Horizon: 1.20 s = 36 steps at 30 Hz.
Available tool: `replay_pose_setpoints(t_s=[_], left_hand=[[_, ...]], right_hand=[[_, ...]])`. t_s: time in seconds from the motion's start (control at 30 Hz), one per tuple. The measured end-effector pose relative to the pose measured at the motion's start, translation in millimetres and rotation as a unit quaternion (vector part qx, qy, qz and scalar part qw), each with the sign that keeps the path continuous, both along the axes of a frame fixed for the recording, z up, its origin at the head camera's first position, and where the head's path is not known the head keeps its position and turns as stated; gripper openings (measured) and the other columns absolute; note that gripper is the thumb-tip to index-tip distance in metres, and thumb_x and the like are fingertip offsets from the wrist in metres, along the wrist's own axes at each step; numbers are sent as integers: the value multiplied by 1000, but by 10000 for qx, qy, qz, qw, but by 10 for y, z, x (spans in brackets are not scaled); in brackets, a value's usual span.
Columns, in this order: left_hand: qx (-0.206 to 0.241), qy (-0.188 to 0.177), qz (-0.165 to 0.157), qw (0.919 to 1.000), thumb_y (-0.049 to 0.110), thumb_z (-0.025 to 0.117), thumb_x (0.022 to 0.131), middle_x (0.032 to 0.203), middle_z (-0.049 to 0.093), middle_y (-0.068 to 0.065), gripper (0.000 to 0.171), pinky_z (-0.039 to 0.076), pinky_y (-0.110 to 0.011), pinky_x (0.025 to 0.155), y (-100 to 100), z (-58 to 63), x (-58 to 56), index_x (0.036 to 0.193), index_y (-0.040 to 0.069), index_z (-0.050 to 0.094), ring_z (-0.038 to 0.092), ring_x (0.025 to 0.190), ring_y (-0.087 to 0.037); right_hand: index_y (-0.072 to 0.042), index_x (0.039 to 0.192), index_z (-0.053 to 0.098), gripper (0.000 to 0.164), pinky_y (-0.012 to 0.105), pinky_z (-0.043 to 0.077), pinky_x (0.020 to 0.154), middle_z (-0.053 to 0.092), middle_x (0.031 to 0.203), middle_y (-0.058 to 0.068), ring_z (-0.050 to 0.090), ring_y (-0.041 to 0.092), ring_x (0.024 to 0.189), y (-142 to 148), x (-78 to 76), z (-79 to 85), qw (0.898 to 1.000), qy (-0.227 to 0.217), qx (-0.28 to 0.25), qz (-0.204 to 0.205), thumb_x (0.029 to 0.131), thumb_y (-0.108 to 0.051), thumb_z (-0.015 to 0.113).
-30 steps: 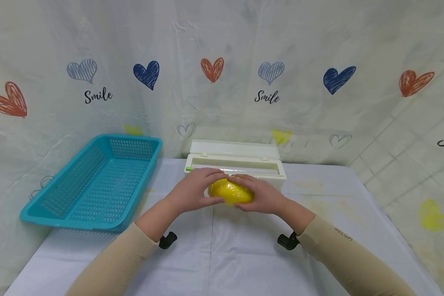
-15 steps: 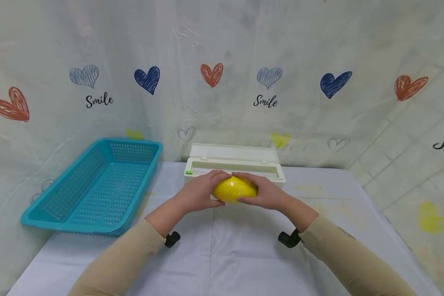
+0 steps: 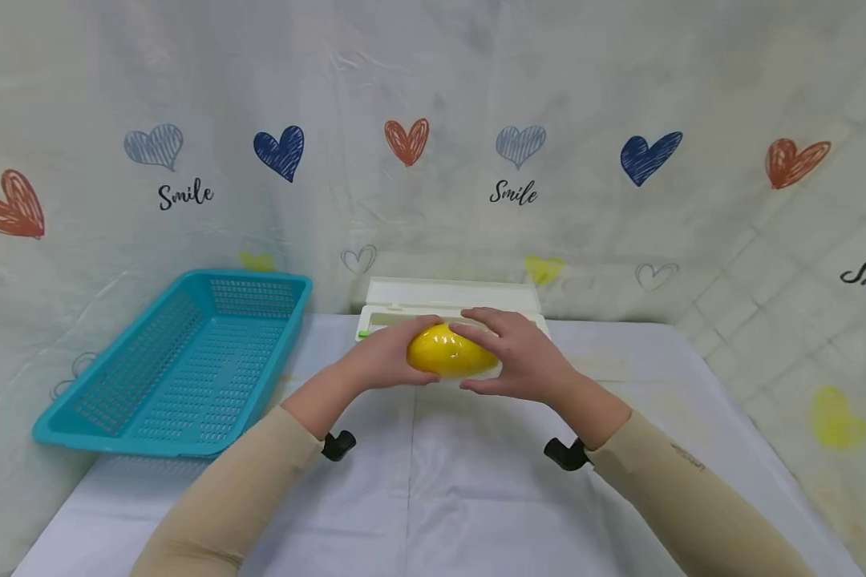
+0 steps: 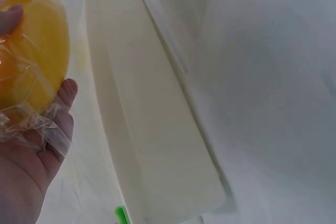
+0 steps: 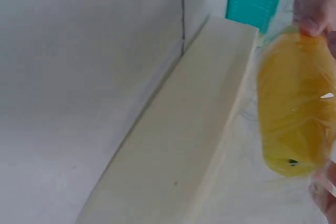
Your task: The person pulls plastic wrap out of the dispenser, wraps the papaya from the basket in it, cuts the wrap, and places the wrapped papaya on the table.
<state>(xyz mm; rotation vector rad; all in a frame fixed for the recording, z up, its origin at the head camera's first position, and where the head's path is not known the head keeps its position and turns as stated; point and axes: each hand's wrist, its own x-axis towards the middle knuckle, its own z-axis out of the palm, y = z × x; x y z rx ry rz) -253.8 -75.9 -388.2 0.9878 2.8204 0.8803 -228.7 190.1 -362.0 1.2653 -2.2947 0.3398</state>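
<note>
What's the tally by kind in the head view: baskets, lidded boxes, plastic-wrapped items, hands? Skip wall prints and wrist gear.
Baskets: 1, the blue basket
Lidded boxes: 1, the white box
Wrapped items: 1, the yellow item
Hands: 2, left hand and right hand
Total: 5

The fruit (image 3: 443,353) is glossy yellow, the basket (image 3: 205,377) turquoise, the wrap dispenser (image 3: 455,294) cream, the tablecloth (image 3: 476,497) white, the backdrop (image 3: 433,64) patterned with red, blue and yellow hearts (image 3: 280,152).

Free tabletop (image 3: 664,385) beyond right hand (image 3: 515,357), white box (image 3: 451,296) blocking behind, blue basket (image 3: 195,377) blocking left
</note>
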Motion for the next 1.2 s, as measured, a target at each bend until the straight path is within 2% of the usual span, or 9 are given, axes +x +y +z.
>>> replay_pose_setpoints(t_s=[0.13,0.27,0.53,0.63,0.83,0.97,1.07,1.13,1.2], left_hand=[[-2,-364,-51,9993,48,81,78,123,59,11,83,50,-31,83,3,74,-46,148,32,39,56,96,-11],[39,-699,-157,9974,47,81,78,119,58,10,81,50,-32,82,-3,116,-103,146,33,39,57,95,-13],[193,-1369,-167,9903,45,81,80,134,53,3,89,50,-35,89,-106,189,-168,151,42,28,57,101,-16],[172,-1467,-14,9890,37,80,83,140,51,-1,82,52,-35,87,-213,258,-179,150,44,33,58,102,-18],[-70,-1386,315,9898,31,71,92,138,55,-2,61,56,-37,81,-456,398,-200,147,32,45,59,109,-22],[59,-806,599,9949,40,74,89,146,47,0,73,52,-47,92,-504,464,-127,151,31,38,51,125,-25],[-73,371,406,9985,47,77,83,149,46,2,77,46,-51,100,-428,497,-43,149,30,43,47,131,-25],[-333,1162,126,9926,49,80,80,147,49,2,77,43,-51,104,-343,490,6,147,28,47,47,131,-24],[-714,1840,-156,9802,50,80,80,145,51,0,77,40,-48,106,-248,436,13,146,27,48,49,130,-23]], right_hand=[[-27,147,44,90,49,49,96,52,141,9,57,32,117,-6,-88,-163,9989,-196,358,-231,71,-48,87],[-27,147,44,88,45,54,89,55,136,9,62,31,109,-7,-153,-273,9982,-407,294,-327,72,-42,88],[-22,146,45,82,39,57,81,54,134,7,64,27,102,-60,-227,-256,9974,-542,257,-401,76,-35,86],[-20,146,45,80,39,57,82,54,135,7,64,27,103,-59,-239,-223,9950,-800,287,-526,77,-33,84],[-24,148,44,79,40,56,82,54,137,5,63,26,101,-44,-254,-196,9866,-1332,234,-909,79,-35,81],[-26,148,43,79,41,56,82,54,137,3,63,25,100,-48,-273,-185,9836,-1498,186,-990,80,-36,81],[-26,149,42,79,42,56,84,54,137,3,62,25,103,-62,-298,-164,9828,-1594,147,-918,81,-36,80],[-26,149,42,79,43,55,85,54,137,3,62,24,104,-65,-313,-153,9822,-1659,65,-882,81,-36,81],[-27,148,42,79,43,55,86,55,137,2,61,24,105,-62,-325,-149,9804,-1769,-60,-862,80,-35,82]])
